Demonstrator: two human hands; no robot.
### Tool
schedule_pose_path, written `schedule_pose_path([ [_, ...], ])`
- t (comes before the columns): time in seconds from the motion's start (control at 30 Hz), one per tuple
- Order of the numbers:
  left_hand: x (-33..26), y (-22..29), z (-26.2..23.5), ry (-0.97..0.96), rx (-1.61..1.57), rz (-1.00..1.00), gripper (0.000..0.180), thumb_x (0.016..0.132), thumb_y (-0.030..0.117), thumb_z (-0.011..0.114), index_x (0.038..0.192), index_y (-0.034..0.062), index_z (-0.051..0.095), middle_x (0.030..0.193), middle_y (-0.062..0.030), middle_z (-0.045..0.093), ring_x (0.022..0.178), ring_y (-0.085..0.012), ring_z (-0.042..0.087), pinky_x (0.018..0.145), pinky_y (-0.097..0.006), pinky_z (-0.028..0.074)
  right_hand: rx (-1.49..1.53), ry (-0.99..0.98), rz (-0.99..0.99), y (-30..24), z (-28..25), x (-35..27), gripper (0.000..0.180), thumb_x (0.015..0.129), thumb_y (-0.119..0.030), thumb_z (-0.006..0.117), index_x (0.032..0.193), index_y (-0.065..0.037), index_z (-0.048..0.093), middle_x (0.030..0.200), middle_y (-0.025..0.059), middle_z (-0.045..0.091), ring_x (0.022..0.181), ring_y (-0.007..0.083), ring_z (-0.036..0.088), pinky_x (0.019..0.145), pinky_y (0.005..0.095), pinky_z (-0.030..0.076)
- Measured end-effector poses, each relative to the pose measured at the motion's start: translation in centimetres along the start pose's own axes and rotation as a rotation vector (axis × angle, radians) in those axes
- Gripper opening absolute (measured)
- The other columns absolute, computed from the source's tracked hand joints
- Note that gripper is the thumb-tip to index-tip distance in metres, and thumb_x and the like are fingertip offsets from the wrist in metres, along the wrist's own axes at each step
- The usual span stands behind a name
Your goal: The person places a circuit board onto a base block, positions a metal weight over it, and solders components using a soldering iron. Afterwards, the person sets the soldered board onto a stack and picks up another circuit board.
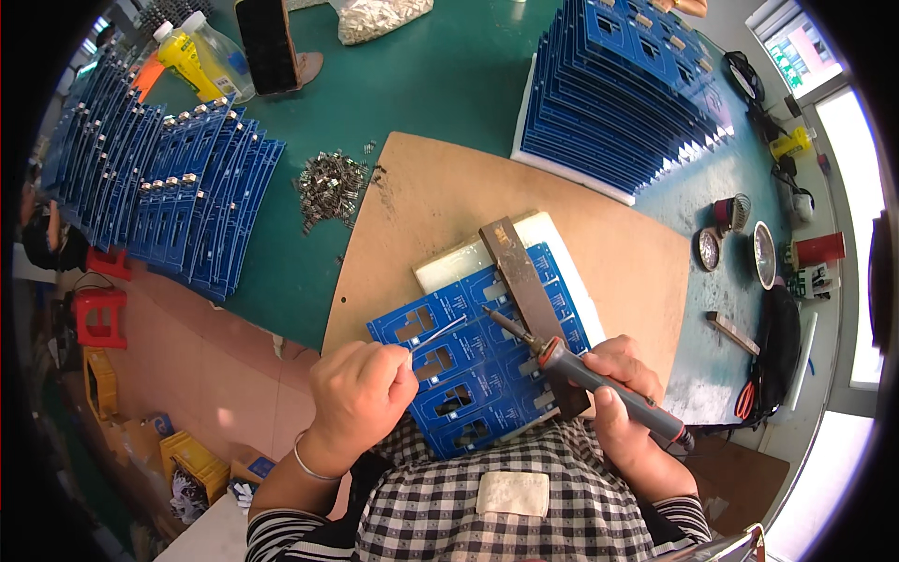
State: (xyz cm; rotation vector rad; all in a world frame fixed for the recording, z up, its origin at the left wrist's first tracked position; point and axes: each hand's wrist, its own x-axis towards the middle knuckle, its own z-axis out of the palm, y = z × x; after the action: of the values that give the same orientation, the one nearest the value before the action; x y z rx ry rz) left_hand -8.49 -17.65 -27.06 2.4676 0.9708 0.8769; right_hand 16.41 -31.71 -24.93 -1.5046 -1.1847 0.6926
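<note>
My right hand [626,398] is wrapped round the dark grey handle of a soldering iron [599,379]. Its tip points left and hovers over or touches a blue circuit board panel [482,375]. From my closed left hand [361,389] a thin silvery wire [438,332], which looks like solder wire, reaches toward the iron's tip. The panel has several cut-outs and slants across a white pad [454,267] in front of me. A dark flat bar [524,281] lies across the panel, its near end beside my right hand.
Beneath is a brown board [403,206] on a green table. Small metal parts [332,187] lie heaped to its left. Blue panels stand in rows at left [201,206] and far right [599,103]. A phone [265,47] stands at the back; scissors [746,398] lie right.
</note>
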Motion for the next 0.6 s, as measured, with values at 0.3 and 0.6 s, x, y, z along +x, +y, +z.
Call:
schedule_pose_path([
  [0.3, -0.39, -0.49, 0.3, 0.007, 0.019, 0.056, 0.02, 0.067, -0.004, 0.066, 0.075, 0.0086, 0.053, 0.056, -0.0033, 0.049, 0.047, -0.0203, 0.048, 0.041, -0.032, 0.037, -0.062, -0.041, 0.023, -0.13, 0.76, 0.33, 0.029, 0.084, -0.023, 0.07, 0.1, 0.001, 0.07, 0.089, 0.0116, 0.064, 0.086, 0.0245, 0.059, 0.08, 0.0359, 0.046],
  [0.6, -0.29, -0.66, 0.67, 0.006, 0.022, 0.052, 0.018, 0.067, -0.003, 0.066, 0.073, 0.0082, 0.053, 0.057, -0.0031, 0.049, 0.047, -0.0199, 0.048, 0.042, -0.032, 0.037, -0.066, -0.045, 0.017, 0.03, 0.92, 0.3, 0.029, 0.083, -0.023, 0.07, 0.101, 0.001, 0.07, 0.09, 0.0117, 0.065, 0.086, 0.0241, 0.059, 0.081, 0.0365, 0.045],
])
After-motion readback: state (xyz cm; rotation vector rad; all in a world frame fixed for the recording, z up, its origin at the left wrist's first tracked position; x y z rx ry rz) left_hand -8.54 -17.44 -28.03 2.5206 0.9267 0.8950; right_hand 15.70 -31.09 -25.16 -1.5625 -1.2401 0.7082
